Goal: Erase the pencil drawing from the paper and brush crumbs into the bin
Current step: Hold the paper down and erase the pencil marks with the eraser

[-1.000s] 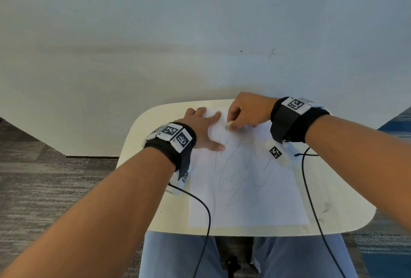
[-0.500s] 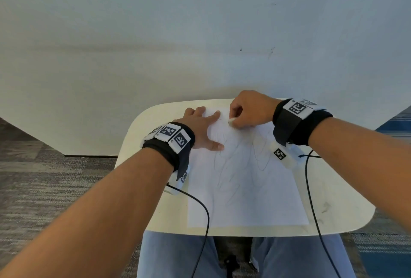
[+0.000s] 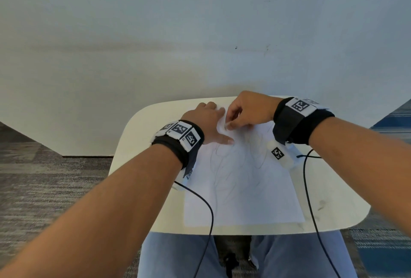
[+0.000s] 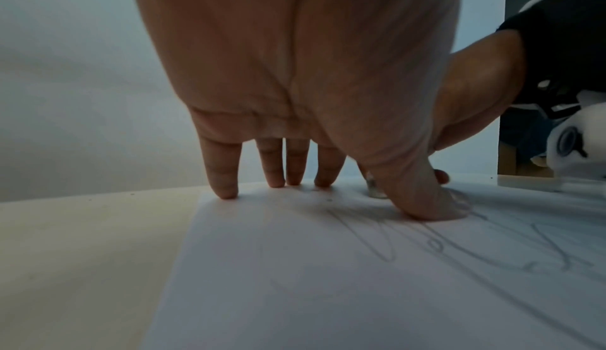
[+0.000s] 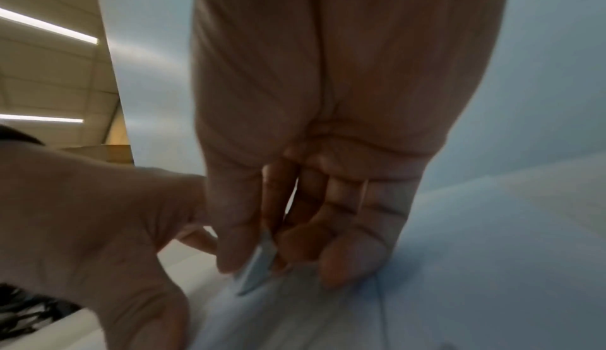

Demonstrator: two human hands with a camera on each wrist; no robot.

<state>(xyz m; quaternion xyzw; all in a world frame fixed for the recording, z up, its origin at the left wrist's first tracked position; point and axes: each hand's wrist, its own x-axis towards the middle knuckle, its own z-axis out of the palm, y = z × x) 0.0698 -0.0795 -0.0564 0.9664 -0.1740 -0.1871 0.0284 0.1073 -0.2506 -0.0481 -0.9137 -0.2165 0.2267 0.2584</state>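
A white sheet of paper (image 3: 242, 188) with faint pencil scribbles (image 4: 426, 246) lies on a small cream table (image 3: 138, 151). My left hand (image 3: 211, 126) presses flat on the paper's far left part, with straight fingers (image 4: 226, 181) and thumb spread. My right hand (image 3: 246, 111) pinches a small white eraser (image 5: 255, 272) between thumb and fingers and holds its tip on the paper, just right of my left thumb. In the head view the eraser (image 3: 225, 125) barely shows. No bin is in view.
The table stands against a pale wall (image 3: 200, 33). Grey carpet (image 3: 44, 177) lies to the left, blue carpet (image 3: 384, 253) to the right. Two black cables (image 3: 209, 222) run from the wristbands across the table's near edge, above my lap (image 3: 178, 255).
My right hand with the eraser has slid a little left and toward my left hand's thumb. My left hand has stayed pressed on the paper.
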